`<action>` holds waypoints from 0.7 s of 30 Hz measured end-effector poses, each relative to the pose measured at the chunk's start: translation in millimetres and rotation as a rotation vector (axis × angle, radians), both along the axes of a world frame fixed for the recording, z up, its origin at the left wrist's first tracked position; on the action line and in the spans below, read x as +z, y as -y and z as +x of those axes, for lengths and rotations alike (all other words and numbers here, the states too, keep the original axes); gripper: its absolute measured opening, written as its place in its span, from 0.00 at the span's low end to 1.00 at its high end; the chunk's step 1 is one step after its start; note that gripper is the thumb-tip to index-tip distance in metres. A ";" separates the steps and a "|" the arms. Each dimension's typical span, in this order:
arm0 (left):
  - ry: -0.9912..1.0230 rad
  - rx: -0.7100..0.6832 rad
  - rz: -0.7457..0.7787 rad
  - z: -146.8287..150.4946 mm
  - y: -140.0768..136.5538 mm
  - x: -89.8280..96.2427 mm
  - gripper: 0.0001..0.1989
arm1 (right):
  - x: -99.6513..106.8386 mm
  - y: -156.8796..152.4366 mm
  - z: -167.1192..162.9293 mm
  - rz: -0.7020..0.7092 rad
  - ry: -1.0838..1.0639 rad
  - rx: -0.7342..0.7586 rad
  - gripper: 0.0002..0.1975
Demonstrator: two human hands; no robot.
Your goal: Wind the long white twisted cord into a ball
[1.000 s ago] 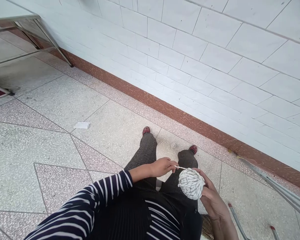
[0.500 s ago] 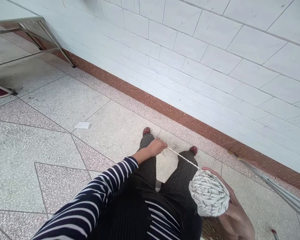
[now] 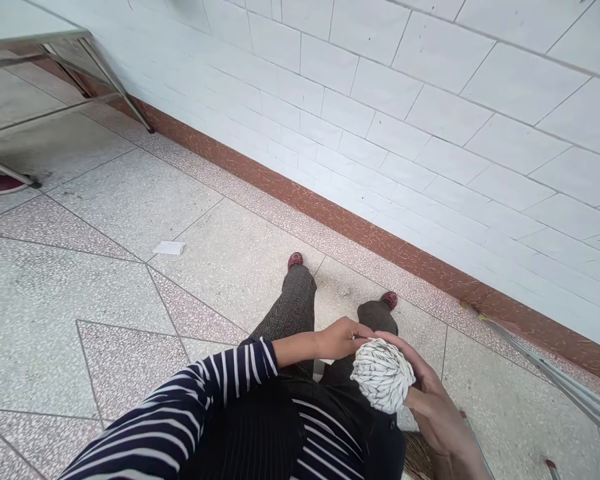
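Observation:
A ball of thick white twisted cord [image 3: 384, 375] sits in front of my lap, wound in overlapping strands. My right hand [image 3: 437, 407] cups it from the right and beneath, with fingers curved along its far side. At the ball's upper left edge, my left hand [image 3: 344, 337] is pinched closed, its fingertips touching the ball and close to the right fingertips. The cord end it grips is mostly hidden by the fingers and the ball.
A metal-framed bench [image 3: 117, 83] stands at the left, with a red shoe [image 3: 0, 185] near its leg. White paper [image 3: 170, 248] lies on the speckled floor. Metal rails [image 3: 550, 370] lean at the right by the tiled wall [image 3: 380, 120]. Brown bristly material [image 3: 420, 453] shows below my right hand.
My left hand has come right and toward me to the ball, so the stretch of taut cord between them is gone. My right hand and the ball have shifted left and slightly up.

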State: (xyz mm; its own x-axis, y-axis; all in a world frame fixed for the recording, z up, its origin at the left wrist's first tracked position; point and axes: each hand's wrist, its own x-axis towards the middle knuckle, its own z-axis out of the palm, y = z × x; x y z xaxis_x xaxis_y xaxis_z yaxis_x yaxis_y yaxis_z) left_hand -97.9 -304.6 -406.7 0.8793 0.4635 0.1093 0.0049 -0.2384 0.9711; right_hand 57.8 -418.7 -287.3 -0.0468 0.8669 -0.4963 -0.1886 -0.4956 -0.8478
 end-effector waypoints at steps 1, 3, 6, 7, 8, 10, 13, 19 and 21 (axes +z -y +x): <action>-0.043 0.018 0.002 -7.5 -3.0 -3.4 0.15 | -0.5 2.8 2.9 -0.018 -0.008 -0.015 0.34; -0.129 0.029 0.078 -25.3 -13.0 -8.8 0.15 | -2.5 9.0 8.0 -0.048 -0.026 -0.065 0.34; -0.256 0.041 0.231 -48.4 -28.7 -14.3 0.13 | -6.3 15.2 11.3 -0.065 -0.064 -0.097 0.35; -0.288 0.050 0.261 -53.1 -32.2 -16.0 0.12 | -6.8 15.7 11.3 -0.058 -0.074 -0.098 0.35; -0.311 0.057 0.281 -56.3 -34.5 -18.0 0.12 | -6.8 15.0 11.1 -0.043 -0.080 -0.101 0.36; -0.343 0.068 0.290 -58.4 -35.6 -22.6 0.12 | -5.0 9.7 11.1 -0.001 -0.074 -0.133 0.38; -0.376 0.059 0.262 -56.9 -31.9 -29.0 0.12 | -1.1 -8.1 14.1 0.072 -0.035 -0.230 0.37; -0.415 0.036 0.324 -58.9 -22.2 -18.6 0.10 | -15.2 -59.6 24.9 0.210 0.253 -0.449 0.32; -0.390 0.029 0.425 -59.1 -19.8 -6.0 0.10 | -28.4 -75.7 23.5 0.246 0.488 -0.484 0.33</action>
